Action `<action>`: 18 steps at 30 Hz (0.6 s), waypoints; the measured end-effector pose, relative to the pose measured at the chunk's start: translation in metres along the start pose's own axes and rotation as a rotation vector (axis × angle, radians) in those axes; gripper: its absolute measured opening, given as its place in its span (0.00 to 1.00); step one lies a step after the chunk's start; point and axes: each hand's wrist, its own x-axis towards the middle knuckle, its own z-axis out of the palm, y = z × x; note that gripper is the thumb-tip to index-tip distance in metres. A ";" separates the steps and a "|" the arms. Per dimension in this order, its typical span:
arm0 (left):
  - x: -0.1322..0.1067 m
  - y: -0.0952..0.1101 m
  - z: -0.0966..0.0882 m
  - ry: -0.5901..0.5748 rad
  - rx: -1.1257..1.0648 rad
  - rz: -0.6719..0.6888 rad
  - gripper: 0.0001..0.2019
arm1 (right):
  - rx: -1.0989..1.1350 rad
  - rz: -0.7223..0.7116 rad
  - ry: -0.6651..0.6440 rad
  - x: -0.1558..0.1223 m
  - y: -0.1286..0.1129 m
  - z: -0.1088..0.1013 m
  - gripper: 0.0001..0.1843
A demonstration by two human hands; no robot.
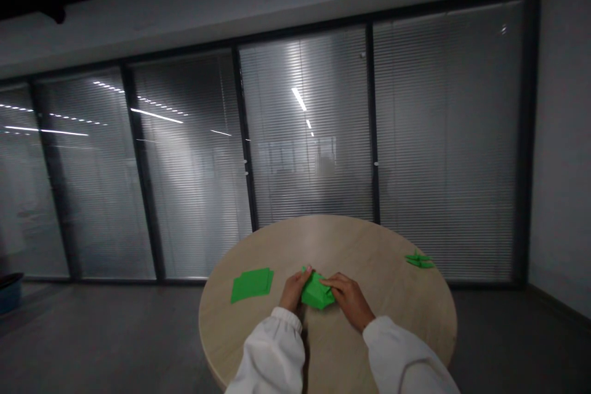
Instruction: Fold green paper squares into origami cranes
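Between my two hands is a partly folded sheet of green paper [316, 293], held just over the round table. My left hand [293, 290] grips its left side, thumb along the upper edge. On the right side, my right hand [348, 297] pinches a folded part of the paper between thumb and fingers. Left of my hands lies a loose stack of flat green paper sheets [252, 284]. Toward the table's right edge sit small folded green paper pieces [419, 260] with pointed ends.
The round wooden table [332, 237] stands before glass partitions with blinds [309, 184] in dark frames. A blue container [10, 293] is on the grey floor at far left. A white wall [561, 154] rises on the right.
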 end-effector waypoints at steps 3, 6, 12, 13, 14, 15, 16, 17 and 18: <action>0.000 0.000 -0.003 -0.014 0.101 0.001 0.23 | 0.006 0.004 -0.002 0.000 -0.005 0.000 0.20; -0.001 0.001 -0.004 0.001 0.149 0.054 0.22 | 0.021 0.018 0.008 0.001 -0.006 -0.001 0.19; -0.008 0.007 0.005 -0.005 0.231 0.157 0.21 | 0.298 0.288 0.100 0.004 0.005 0.000 0.17; -0.009 0.007 0.007 -0.020 0.239 0.159 0.21 | 0.339 0.337 0.091 0.005 0.008 0.001 0.16; -0.009 0.008 0.008 -0.034 0.244 0.157 0.21 | 0.365 0.365 0.065 0.005 0.010 0.003 0.16; -0.010 0.008 0.009 -0.046 0.246 0.153 0.21 | 0.380 0.377 0.034 0.005 0.012 0.004 0.16; -0.010 0.008 0.010 -0.057 0.244 0.147 0.21 | 0.390 0.384 0.010 0.005 0.013 0.005 0.17; -0.011 0.008 0.011 -0.064 0.241 0.142 0.22 | 0.397 0.390 -0.010 0.005 0.015 0.006 0.17; -0.011 0.008 0.011 -0.067 0.241 0.137 0.22 | 0.404 0.398 -0.018 0.005 0.016 0.007 0.18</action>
